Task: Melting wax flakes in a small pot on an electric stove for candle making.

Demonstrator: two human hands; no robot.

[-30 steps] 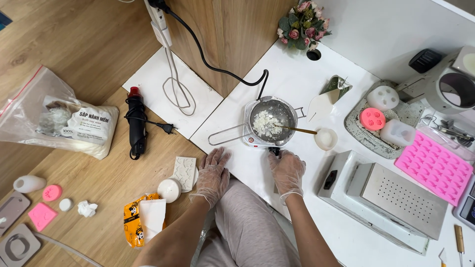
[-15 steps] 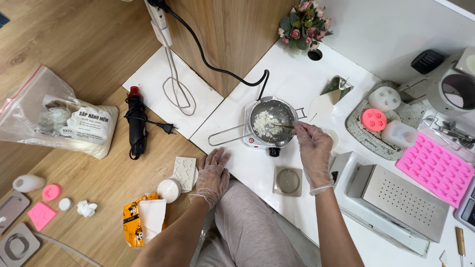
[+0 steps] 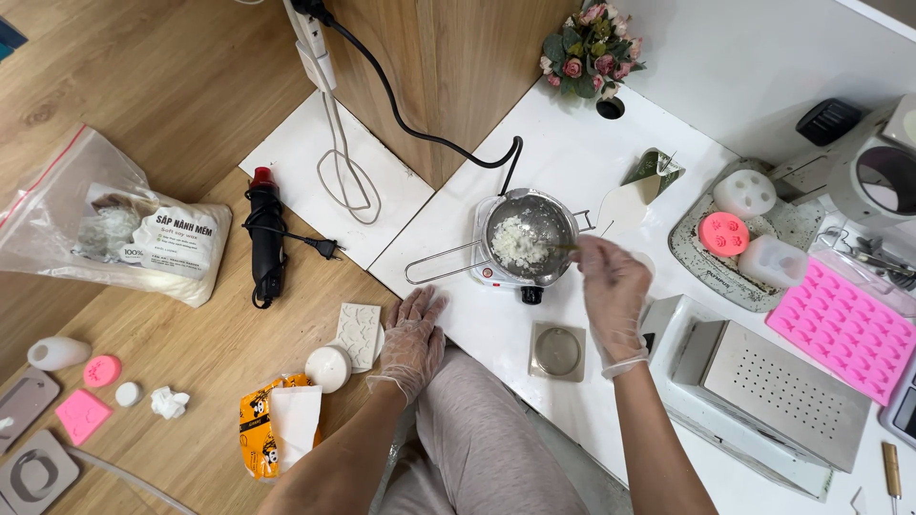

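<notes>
Right hand (image 3: 611, 286): fingers pinched on a stirring stick (image 3: 561, 247) in the melting pot (image 3: 528, 238). Wax flakes (image 3: 515, 242): mostly solid, melting barely begun. Left hand (image 3: 415, 334): fingers spread flat on the surface (image 3: 477, 329).

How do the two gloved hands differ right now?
The left hand lies flat, fingers spread, at the white table's edge, holding nothing. The right hand is raised beside the metal pot, pinching a thin stirring stick that reaches into it. Both wear clear gloves.

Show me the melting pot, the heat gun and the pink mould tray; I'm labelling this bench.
melting pot (image 3: 558, 221), head view, inner wall.
heat gun (image 3: 266, 243), head view, black body.
pink mould tray (image 3: 840, 329), head view, middle.
</notes>
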